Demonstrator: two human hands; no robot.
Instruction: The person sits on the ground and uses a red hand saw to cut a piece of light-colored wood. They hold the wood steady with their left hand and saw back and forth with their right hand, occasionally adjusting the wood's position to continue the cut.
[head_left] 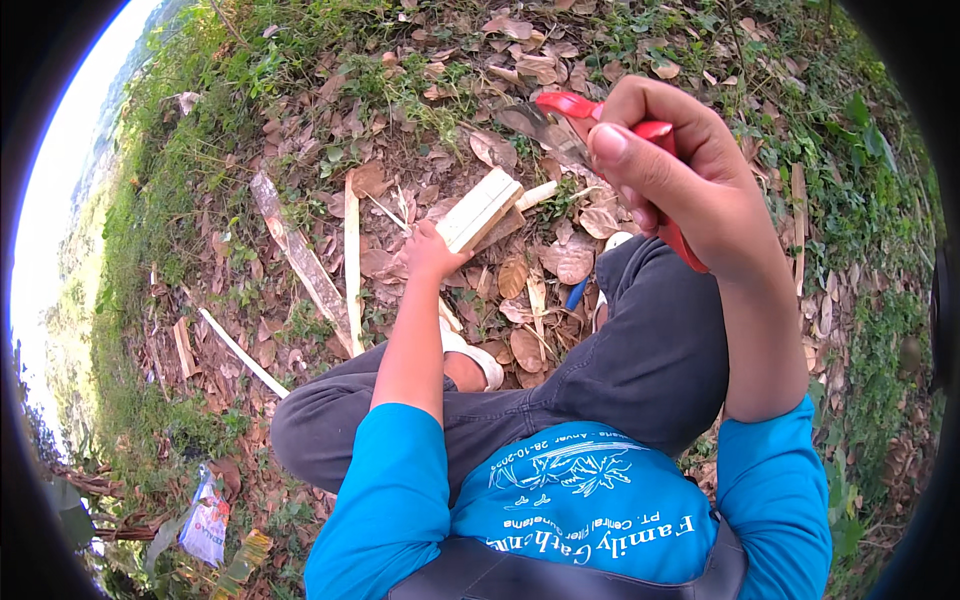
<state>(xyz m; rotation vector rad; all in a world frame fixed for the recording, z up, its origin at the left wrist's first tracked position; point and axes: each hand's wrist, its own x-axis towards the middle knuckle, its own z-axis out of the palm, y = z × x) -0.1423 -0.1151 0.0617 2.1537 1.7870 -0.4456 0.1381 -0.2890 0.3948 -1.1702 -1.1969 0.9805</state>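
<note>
My right hand (685, 165) is raised at the upper right, its fingers wrapped around the red handle of a handsaw (570, 104). The grey blade points away to the left, foreshortened, above the wood. Lower down, my left hand (433, 252) grips the near left end of a pale, squared wooden block (482, 208). Under the block lies a darker piece of wood (503, 229), partly hidden. The blade and the block look apart.
Dry leaves and green plants cover the ground. A weathered plank (295, 250) and a pale wooden strip (352, 260) lie left of the block. A blue object (577, 294) sits near my foot, partly hidden. A printed plastic bag (206, 520) lies at the lower left.
</note>
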